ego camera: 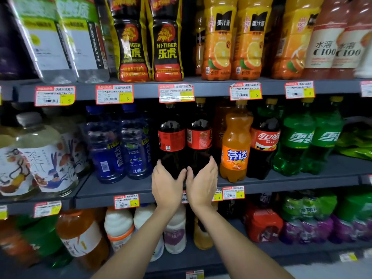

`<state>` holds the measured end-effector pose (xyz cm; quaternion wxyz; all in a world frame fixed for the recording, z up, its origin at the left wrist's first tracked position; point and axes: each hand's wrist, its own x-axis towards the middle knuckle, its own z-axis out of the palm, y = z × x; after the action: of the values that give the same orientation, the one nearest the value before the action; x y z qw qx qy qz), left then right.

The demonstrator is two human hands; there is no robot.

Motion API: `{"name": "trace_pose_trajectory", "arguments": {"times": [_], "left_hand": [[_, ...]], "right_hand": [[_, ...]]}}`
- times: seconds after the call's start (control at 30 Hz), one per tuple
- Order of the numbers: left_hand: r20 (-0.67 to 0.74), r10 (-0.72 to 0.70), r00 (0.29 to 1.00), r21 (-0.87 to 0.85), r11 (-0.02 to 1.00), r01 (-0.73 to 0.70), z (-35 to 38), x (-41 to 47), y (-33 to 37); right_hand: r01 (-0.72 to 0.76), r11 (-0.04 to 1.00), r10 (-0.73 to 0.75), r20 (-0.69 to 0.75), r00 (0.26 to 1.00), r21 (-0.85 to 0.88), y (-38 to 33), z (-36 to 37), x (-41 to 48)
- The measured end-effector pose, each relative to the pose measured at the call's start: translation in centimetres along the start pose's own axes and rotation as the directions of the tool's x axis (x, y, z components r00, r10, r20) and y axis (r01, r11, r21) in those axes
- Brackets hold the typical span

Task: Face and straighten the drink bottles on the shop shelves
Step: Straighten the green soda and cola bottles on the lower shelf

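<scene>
Flanking cola bottles (171, 141), left hand (167, 186), right hand (203, 182)

The left grip (167, 186) and right grip (202, 184) are covering the bases of the two dark cola bottles (172, 137) at centre. Whether either grip is clasping a bottle is not showing. The wrists are hiding most of a tag (184, 198) at 6 o'clock. At 12 o'clock the top edge is cutting off the upper-shelf bottles (167, 37). At 9 o'clock the left edge is slicing the tea jars (30, 158). At 7 o'clock the bottom-shelf bottles (80, 234) are blurring, labels unreadable. Print on the shelf price labels (114, 95) is coming out too small to read.
</scene>
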<state>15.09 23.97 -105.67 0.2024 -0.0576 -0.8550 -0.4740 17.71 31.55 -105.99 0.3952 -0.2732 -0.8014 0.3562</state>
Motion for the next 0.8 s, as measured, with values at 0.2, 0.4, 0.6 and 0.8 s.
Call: {"name": "trace_pose_trajectory", "arguments": {"times": [0.2, 0.4, 0.6, 0.8], "left_hand": [[-0.001, 0.013, 1.0, 0.004, 1.0, -0.013, 0.0, 0.6, 0.0], [0.054, 0.042, 0.998, -0.006, 0.999, -0.042, -0.6, 1.2, -0.3], [0.092, 0.062, 0.994, 0.002, 0.998, -0.062, -1.6, 1.6, -1.3], [0.106, 0.069, 0.992, -0.019, 0.998, -0.067, -2.1, 1.8, -1.4]], "right_hand": [[0.012, 0.997, -0.015, -0.039, 0.999, -0.071, -0.1, -0.2, -0.1], [-0.01, 1.0, 0.012, 0.101, 0.995, -0.015, -0.4, -0.6, 0.4], [0.073, 0.992, -0.08, -0.065, 0.995, -0.1, -0.1, -1.3, -2.5], [0.018, 0.998, -0.028, 0.168, 0.985, 0.066, 0.4, -1.7, 0.3]]}}
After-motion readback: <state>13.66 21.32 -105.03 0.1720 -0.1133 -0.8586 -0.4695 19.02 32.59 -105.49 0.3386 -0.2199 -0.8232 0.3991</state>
